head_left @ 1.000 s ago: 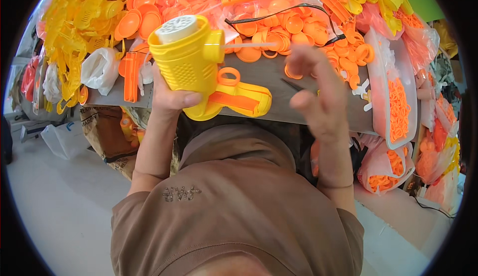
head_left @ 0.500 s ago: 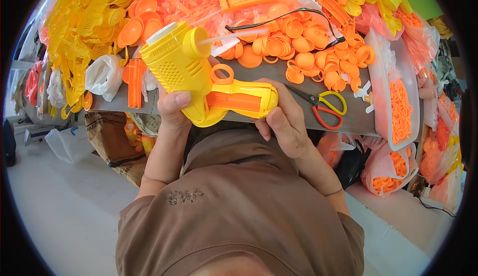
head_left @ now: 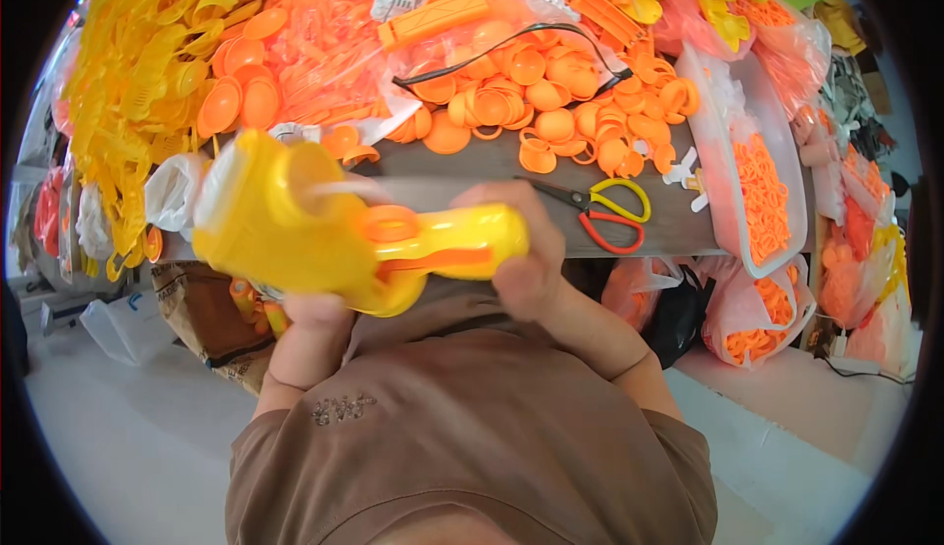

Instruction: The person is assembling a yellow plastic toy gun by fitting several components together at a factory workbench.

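Observation:
Both hands hold a yellow plastic toy gun (head_left: 295, 235) with orange parts, slightly smeared by motion, in front of the table's near edge. My left hand (head_left: 320, 315) is closed on the underside of its wide body; most of those fingers are hidden behind it. The narrow handle end sits in my right hand (head_left: 531, 260), with the thumb on the near side and the fingers wrapped over the far side. An orange ring-shaped piece (head_left: 391, 223) shows where body and handle meet. A thin pale strand sticks out from the body's round opening.
Scissors (head_left: 615, 219) with red and yellow handles lie on the grey table (head_left: 462, 164), right of my right hand. Orange caps (head_left: 492, 108) and yellow shells (head_left: 147, 73) are heaped behind. A clear bin (head_left: 723, 196) of small orange parts stands at the right.
The toy gun and both hands have come lower and toward me, and the gun's body has swung left. The whole view has shifted slightly left. Both hands keep their hold.

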The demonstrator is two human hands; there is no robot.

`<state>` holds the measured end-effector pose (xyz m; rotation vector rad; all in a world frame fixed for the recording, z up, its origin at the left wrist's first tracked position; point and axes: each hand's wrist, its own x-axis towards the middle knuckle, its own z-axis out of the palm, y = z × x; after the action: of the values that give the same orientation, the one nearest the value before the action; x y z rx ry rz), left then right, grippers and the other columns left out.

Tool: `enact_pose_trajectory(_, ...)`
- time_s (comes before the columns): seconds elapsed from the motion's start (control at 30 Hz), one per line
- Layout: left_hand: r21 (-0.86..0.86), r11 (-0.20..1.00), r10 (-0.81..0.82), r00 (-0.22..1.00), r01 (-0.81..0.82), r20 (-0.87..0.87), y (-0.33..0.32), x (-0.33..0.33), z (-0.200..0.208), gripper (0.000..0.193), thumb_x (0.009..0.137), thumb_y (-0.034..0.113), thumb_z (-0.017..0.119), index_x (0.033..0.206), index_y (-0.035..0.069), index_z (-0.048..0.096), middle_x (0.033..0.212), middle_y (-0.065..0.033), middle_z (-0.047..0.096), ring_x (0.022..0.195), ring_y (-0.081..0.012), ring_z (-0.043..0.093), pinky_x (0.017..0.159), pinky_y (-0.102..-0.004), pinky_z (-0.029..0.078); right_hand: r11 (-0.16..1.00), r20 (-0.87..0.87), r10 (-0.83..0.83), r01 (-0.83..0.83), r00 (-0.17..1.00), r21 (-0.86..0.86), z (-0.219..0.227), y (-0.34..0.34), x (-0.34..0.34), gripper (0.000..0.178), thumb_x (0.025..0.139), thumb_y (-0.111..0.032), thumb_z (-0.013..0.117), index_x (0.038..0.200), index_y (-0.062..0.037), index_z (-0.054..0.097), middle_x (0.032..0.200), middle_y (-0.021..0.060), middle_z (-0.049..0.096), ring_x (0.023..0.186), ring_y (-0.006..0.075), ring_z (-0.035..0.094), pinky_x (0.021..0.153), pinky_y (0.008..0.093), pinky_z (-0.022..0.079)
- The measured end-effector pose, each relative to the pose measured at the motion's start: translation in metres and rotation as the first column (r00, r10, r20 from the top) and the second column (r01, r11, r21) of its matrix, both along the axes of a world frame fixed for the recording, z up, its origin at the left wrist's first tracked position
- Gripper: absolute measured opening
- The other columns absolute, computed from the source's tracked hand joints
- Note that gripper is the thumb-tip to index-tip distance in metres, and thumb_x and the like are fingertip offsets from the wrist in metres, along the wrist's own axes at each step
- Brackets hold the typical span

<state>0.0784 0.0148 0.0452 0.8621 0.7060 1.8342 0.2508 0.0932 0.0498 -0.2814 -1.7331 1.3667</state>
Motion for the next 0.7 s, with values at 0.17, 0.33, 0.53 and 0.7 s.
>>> enact_pose_trajectory(0.17,-0.080,0.996,-0.020,0.990,0.032,0.141,0.015,0.000,0.010,0.083,0.056,0.048,0.071,0.117,0.000,0.042,0.097,-0.0140,0.055,0.083,-0.0230,0.058,0.071,-0.0359,0.051,0.994,0.115,0.030,-0.041,0.993,0.098,0.014,-0.007,0.005,0.055,0.088,-0.040,0.053,0.115,0.0068,0.042,0.098,0.0149,0.055,0.081,0.0198,0.056,0.072,0.0322,0.047)
enact_pose_trajectory(0.33,-0.008,0.991,0.129,0.986,-0.131,-0.103,0.013,0.008,0.002,0.077,0.063,0.054,0.063,0.112,-0.003,0.042,0.090,-0.0144,0.053,0.074,-0.0226,0.056,0.062,-0.0328,0.050,0.999,0.029,-0.012,0.013,0.999,-0.034,-0.005,-0.002,0.001,0.052,0.088,-0.038,0.054,0.114,0.0049,0.042,0.089,0.0119,0.056,0.072,0.0175,0.057,0.065,0.0285,0.046)
enact_pose_trajectory(0.53,-0.102,0.945,0.305,0.951,-0.310,-0.054,0.022,0.003,-0.006,0.068,0.072,0.054,0.051,0.112,-0.001,0.043,0.092,-0.0140,0.051,0.077,-0.0223,0.053,0.068,-0.0327,0.047,0.988,0.181,0.132,-0.115,0.975,-0.103,0.016,0.005,0.010,0.045,0.091,-0.034,0.052,0.116,0.0008,0.036,0.076,0.0101,0.053,0.062,0.0221,0.055,0.056,0.0299,0.042)
enact_pose_trajectory(0.7,-0.002,0.989,0.147,0.987,-0.147,-0.069,0.018,0.009,-0.006,0.068,0.074,0.055,0.049,0.111,-0.002,0.042,0.098,-0.0137,0.049,0.086,-0.0225,0.051,0.075,-0.0330,0.044,0.996,0.115,0.009,-0.018,0.993,0.082,0.027,0.010,0.013,0.040,0.092,-0.035,0.050,0.110,0.0002,0.041,0.073,0.0094,0.053,0.058,0.0212,0.054,0.053,0.0296,0.041)
